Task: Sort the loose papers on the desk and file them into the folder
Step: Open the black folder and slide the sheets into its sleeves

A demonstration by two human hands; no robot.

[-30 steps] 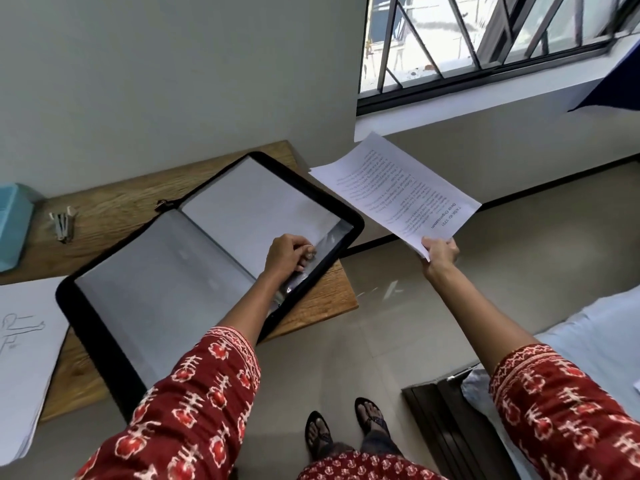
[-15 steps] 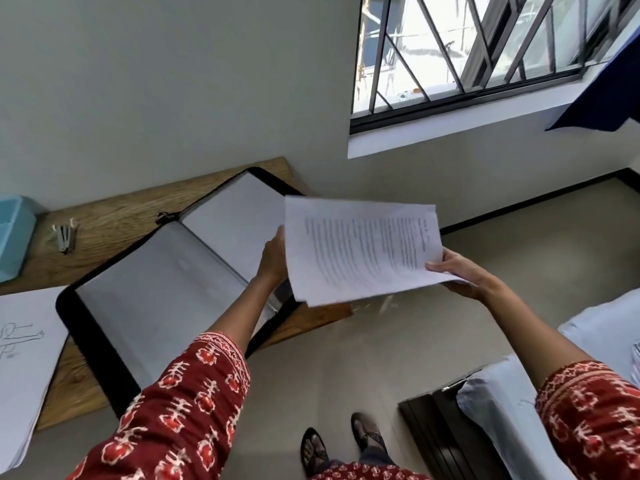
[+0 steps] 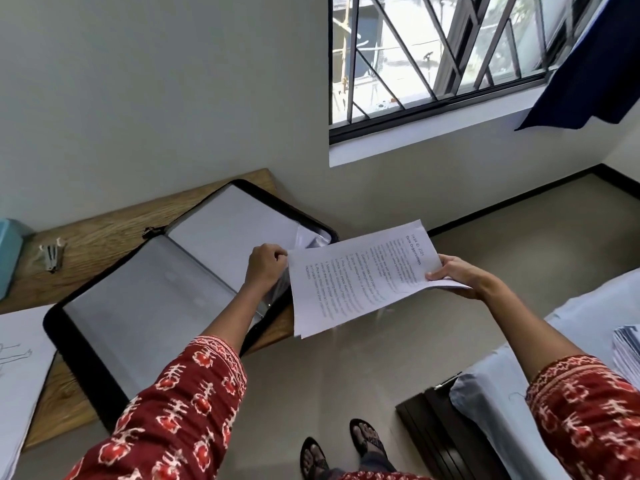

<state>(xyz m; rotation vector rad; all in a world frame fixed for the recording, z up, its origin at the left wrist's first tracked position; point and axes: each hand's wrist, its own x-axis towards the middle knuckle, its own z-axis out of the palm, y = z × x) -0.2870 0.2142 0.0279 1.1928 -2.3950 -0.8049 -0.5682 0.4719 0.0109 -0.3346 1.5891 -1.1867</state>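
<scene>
Left hand (image 3: 265,268) is gripping the edge of a clear sleeve (image 3: 277,289) at the right side of the open folder (image 3: 138,296), fingers curled round it and lifting it off the page beneath. Right hand (image 3: 457,277) is pinching the printed sheets (image 3: 360,278) at their far edge, thumb on top and fingers under; more than one sheet is showing at the lower corner.

Change noted: one second ago the right hand was holding the sheets out well to the right of the left hand, up toward the window (image 3: 433,57), clear of the folder. Half a second ago they were swinging in. Now their near edge is lying just beside the left hand's knuckles, over the folder's right rim, and the sleeve mouth is standing wider open than before. Whether paper and sleeve are actually touching cannot be told.

Assessment: the filing step is under way for this batch; the sheets are lined up with the sleeve but are not yet inside it. The next move is likely to call for sliding the near edge into the gap the left hand is holding open. Risk: the sheets are sagging and fanning at the free corner, so one may be catching on the sleeve lip.

Remaining work: a loose drawing (image 3: 17,358) is lying on the desk (image 3: 104,230) well to the left of the left hand, unfiled. A stapler (image 3: 52,254) is sitting beyond it, untouched.
</scene>
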